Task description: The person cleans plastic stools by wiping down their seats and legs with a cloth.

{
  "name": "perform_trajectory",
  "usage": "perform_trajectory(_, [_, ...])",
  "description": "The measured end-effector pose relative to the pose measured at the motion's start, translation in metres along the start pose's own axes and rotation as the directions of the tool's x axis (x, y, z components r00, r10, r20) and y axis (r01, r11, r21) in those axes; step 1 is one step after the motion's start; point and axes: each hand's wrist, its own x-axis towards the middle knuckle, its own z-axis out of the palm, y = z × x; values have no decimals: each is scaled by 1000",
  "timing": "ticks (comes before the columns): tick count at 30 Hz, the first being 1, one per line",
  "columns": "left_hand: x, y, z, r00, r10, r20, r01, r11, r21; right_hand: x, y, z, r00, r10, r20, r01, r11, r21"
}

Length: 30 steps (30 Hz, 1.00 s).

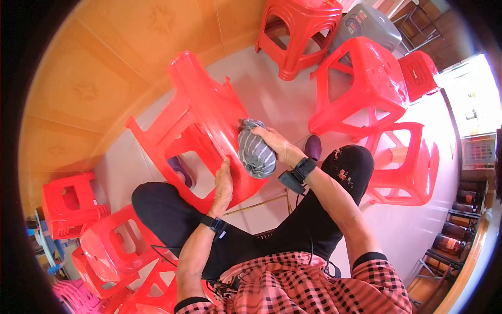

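Note:
A red plastic stool [183,112] lies tipped over in front of my knees, its legs pointing to the upper left. My left hand [224,186] grips the near edge of this stool, thumb along the outside and the other fingers partly hidden. In my right hand [277,144] is a bunched grey cloth with white stripes [256,149]. The cloth rests against or just beside the stool's seat; the exact contact is hidden.
Red stools [361,86] stand to the right and behind, near a grey plastic stool [368,26]. More stacked red stools [68,201] are at the lower left. An orange wooden panel [125,47] borders the left. Shelves with jars [449,243] line the right.

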Motion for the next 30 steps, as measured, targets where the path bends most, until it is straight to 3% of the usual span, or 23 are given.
perform_trajectory(2, [2,-3,-9,995,54,80,-68,983,173,0,3,4,1000,-15,-27,11,987,-163])
perform_trajectory(5, [3,13,3,991,49,127,-80,963,256,-10,-8,-4,1000,-3,-17,0,992,-124])
perform_trajectory(9, [-6,17,-12,986,64,156,-95,974,205,-18,5,10,998,-44,35,46,998,-53])
perform_trajectory(12, [3,9,-9,979,69,191,-114,965,236,-27,0,11,989,-143,39,148,964,-222])
perform_trajectory(14, [7,-5,-6,984,80,158,-105,983,151,-20,3,7,982,-179,57,187,908,-375])
perform_trajectory(18, [24,-39,4,993,87,86,-88,996,14,-10,14,3,941,-288,175,336,838,-430])
perform_trajectory(20, [24,-20,9,986,-57,155,106,939,-328,-11,23,4,934,-312,173,356,788,-503])
perform_trajectory(23, [31,-12,-4,956,-148,254,248,868,-430,-4,49,4,929,-320,186,366,721,-588])
perform_trajectory(28, [42,-29,-12,973,-110,203,198,849,-490,-15,58,17,949,-229,218,313,580,-752])
perform_trajectory(30, [41,-30,-14,959,-138,246,233,878,-418,-13,62,16,962,-180,206,271,533,-802])
